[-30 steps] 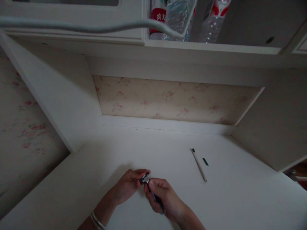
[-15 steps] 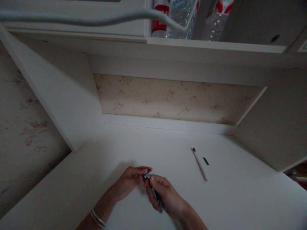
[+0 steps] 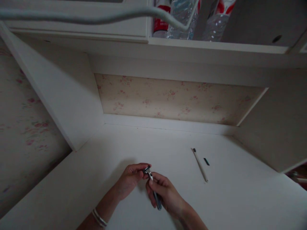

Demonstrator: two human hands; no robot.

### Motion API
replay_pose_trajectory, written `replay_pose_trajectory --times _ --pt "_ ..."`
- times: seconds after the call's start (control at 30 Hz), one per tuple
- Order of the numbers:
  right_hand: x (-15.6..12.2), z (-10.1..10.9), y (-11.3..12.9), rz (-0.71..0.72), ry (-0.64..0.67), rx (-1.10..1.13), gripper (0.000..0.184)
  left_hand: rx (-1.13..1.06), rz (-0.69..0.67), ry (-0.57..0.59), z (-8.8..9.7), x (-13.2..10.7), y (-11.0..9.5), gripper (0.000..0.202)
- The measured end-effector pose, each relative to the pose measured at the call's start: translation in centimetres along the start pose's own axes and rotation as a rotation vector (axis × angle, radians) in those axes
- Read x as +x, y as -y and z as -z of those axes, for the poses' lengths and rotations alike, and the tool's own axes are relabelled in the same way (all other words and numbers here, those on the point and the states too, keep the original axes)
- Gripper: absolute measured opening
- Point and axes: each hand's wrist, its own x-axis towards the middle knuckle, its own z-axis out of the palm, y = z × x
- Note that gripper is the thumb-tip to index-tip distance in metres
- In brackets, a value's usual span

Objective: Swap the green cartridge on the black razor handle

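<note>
A razor point(image 3: 150, 175) with a silver neck and dark grey handle is held above the white desk, its head up and to the left. My right hand point(image 3: 165, 190) wraps its fingers round the handle, thumb lying along it. My left hand point(image 3: 131, 175) pinches the dark razor head between thumb and fingers. Part of the head is hidden by those fingertips. To the right of my hands, a pale toothbrush point(image 3: 200, 166) with a dark-bristled head lies on the desk. Beside it is a small dark strip point(image 3: 206, 161), too small to name surely.
The white desk point(image 3: 230, 198) is enclosed by a left side panel point(image 3: 62, 92) and a right panel point(image 3: 275, 127). Overhead is a shelf with plastic bottles point(image 3: 182, 19). A pale curved tube point(image 3: 96, 17) crosses the top of the view.
The right thumb and fingers have shifted a little down the razor, so more of its silver neck shows. The left hand keeps its pinch at the head. Toothbrush and strip stay put.
</note>
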Motion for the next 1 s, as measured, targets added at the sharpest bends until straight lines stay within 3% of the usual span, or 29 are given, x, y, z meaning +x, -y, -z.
replay_pose_trajectory --times 0.27,0.43,0.53,0.77,1.0 --pt "0.7 0.1 -0.6 0.114 -0.193 -0.073 0.031 0.149 -0.066 -0.075 0.2 0.2 0.3 0.040" --pt "1.0 0.2 -1.0 0.116 -0.259 0.017 0.033 0.367 -0.123 -0.163 -0.1 0.2 0.2 0.030" --pt "1.3 0.3 -1.5 0.098 -0.258 0.088 0.034 0.492 -0.167 -0.210 -0.4 0.2 -0.1 0.024" --pt "1.5 0.6 -2.8 0.068 -0.251 0.151 0.038 0.692 -0.302 -0.197 -0.8 0.3 -0.3 0.016" --pt "1.7 0.6 -3.3 0.042 -0.259 0.064 0.045 0.790 -0.360 -0.232 -0.9 0.2 -0.3 0.017"
